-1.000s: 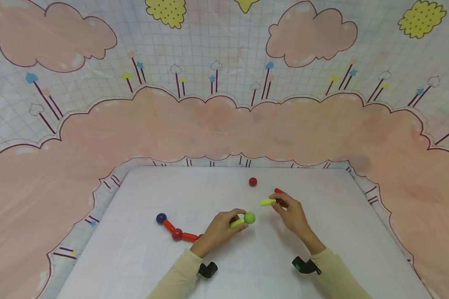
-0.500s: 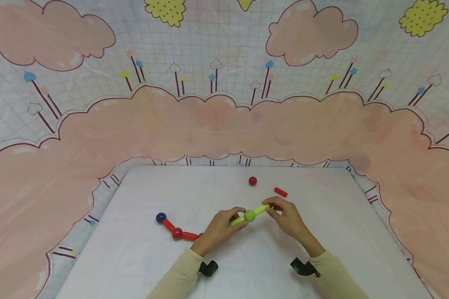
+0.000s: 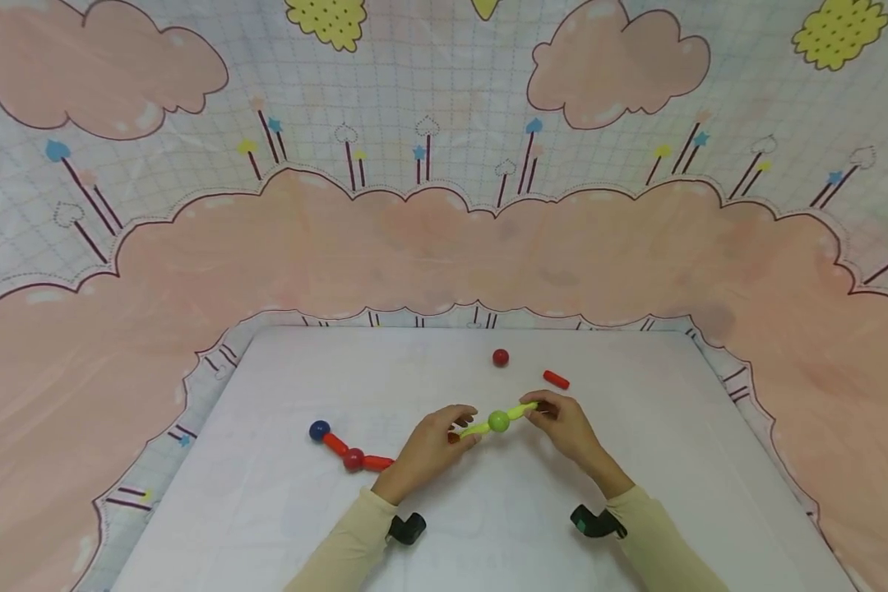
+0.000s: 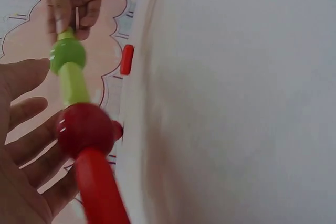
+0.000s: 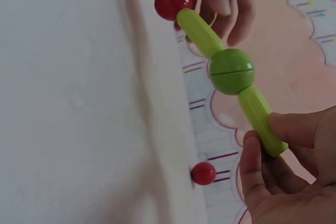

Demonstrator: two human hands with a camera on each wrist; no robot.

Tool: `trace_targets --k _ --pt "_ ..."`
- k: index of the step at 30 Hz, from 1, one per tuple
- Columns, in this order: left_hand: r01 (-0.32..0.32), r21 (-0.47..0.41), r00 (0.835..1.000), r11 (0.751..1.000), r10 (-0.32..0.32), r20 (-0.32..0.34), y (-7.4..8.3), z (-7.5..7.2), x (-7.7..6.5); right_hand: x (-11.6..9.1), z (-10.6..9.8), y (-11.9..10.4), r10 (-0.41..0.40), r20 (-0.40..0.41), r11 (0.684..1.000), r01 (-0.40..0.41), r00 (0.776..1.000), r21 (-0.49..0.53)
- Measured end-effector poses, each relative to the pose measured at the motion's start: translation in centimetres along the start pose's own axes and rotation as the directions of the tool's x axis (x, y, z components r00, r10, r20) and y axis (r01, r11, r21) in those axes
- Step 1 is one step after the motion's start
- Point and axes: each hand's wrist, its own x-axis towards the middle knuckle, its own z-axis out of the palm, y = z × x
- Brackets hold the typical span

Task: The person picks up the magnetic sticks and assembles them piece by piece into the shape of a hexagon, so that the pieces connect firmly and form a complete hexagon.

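Fingers of the right hand (image 3: 568,429) were pinched round the end of the outer yellow-green rod (image 5: 261,121), thumb on one side. Left hand (image 3: 425,452) was open, fingers spread loosely around the chain; I couldn't tell whether any touched it.

From the right-hand end I read: outer yellow-green rod, green ball (image 3: 499,421), inner yellow-green rod (image 5: 200,34), dark red ball (image 4: 85,131), red rod (image 4: 102,187), each touching the next. That stretch was tilted and raised off the desk (image 3: 266,526), right of centre, its right end higher. Left hand blocked the overhead view further along.

Left of that hand I had a second red rod (image 3: 377,463), a middle red ball (image 3: 353,460), a third red rod (image 3: 335,445) and a blue ball (image 3: 320,431), the ball nearest the desk's left edge.

Loose red ball (image 3: 501,358) sat near the far edge; a loose red rod (image 3: 557,379) lay to its right, closer to the far right corner, well apart from the ball.
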Motion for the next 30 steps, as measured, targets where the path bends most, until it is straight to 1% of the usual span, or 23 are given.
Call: trace_targets --k 3,7,11,16,18,21,25,28,30 --pt "0.032 -0.013 0.999 0.999 -0.032 -0.010 -0.4 -0.9 -0.4 0.5 0.0 0.7 0.024 -0.027 1.000 -0.024 0.999 0.006" --pt "0.087 0.004 0.996 0.996 -0.087 -0.025 -1.1 -2.6 -1.1 1.2 0.0 1.4 0.035 -0.047 0.999 -0.036 0.998 -0.016" --pt "0.132 0.049 0.990 0.990 -0.129 -0.051 -2.2 -4.3 -1.9 1.9 0.0 2.2 0.060 -0.057 0.998 -0.062 0.997 -0.024" --pt "0.188 0.106 0.981 0.977 -0.181 -0.071 -4.1 -6.4 -3.0 2.4 -0.1 3.3 0.118 -0.064 0.992 -0.120 0.991 -0.038" --pt "0.200 0.128 0.979 0.971 -0.195 -0.057 -4.9 -7.4 -3.2 2.5 -0.1 3.6 0.135 -0.069 0.989 -0.139 0.988 -0.049" --pt "0.190 0.174 0.982 0.966 -0.188 -0.029 -6.3 -8.9 -3.5 2.5 -0.1 3.8 0.165 -0.070 0.985 -0.168 0.984 -0.039" --pt "0.173 0.226 0.982 0.959 -0.186 0.035 -7.6 -10.7 -3.8 2.6 -0.2 3.9 0.191 -0.070 0.981 -0.193 0.979 -0.031" --pt "0.175 0.245 0.971 0.954 -0.208 0.114 -8.4 -11.6 -4.0 2.8 -0.2 4.3 0.200 -0.071 0.979 -0.203 0.977 -0.032" --pt "0.183 0.261 0.959 0.948 -0.231 0.166 -8.9 -11.8 -4.2 2.9 -0.2 4.5 0.205 -0.074 0.978 -0.208 0.976 -0.030"
